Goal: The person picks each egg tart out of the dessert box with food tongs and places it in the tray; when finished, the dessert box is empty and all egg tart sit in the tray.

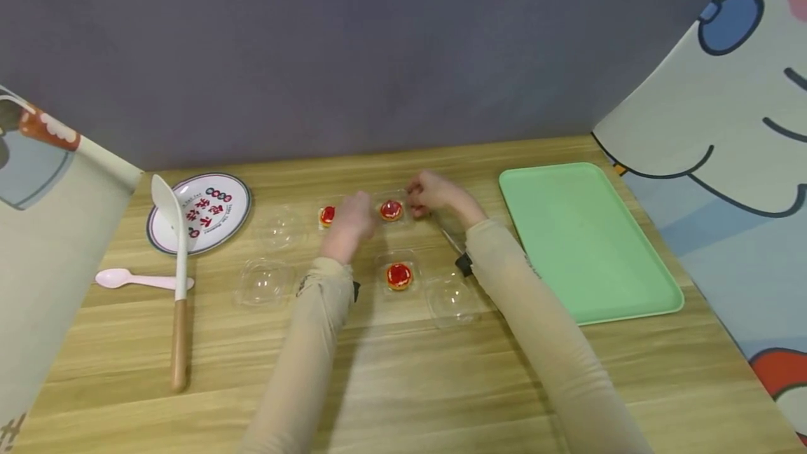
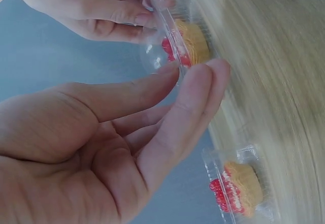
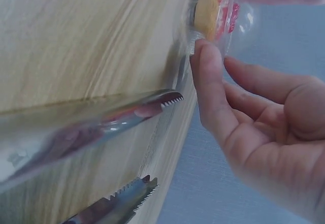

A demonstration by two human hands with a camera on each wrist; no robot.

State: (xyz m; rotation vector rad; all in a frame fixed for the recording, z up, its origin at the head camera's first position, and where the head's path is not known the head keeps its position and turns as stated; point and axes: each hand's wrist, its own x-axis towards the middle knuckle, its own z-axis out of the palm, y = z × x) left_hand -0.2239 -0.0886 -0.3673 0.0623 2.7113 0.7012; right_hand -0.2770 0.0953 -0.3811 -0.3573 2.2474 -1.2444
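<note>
A red-topped tart (image 1: 391, 210) sits in a clear plastic box (image 2: 175, 36) under a domed lid (image 2: 148, 57). My left hand (image 1: 354, 217) pinches the box's rim between thumb and fingertips on one side. From the opposite side my right hand (image 1: 435, 195) has thumb and fingers at the same rim, also pinching it. Another tart (image 1: 327, 216) in a clear tray lies left of my left hand, partly covered by it in the head view. Nearer the front is a third tart (image 1: 398, 276) in its uncovered tray. Metal tongs (image 3: 109, 127) with toothed tips lie below my right hand.
Clear domed pieces (image 1: 277, 230) lie to the left, and one more clear lid (image 1: 452, 300) is near my right sleeve. A plate (image 1: 217, 219), a long-handled white ladle (image 1: 181, 258) and a pink spoon (image 1: 141, 279) occupy the far left. A green tray (image 1: 592, 244) stands right.
</note>
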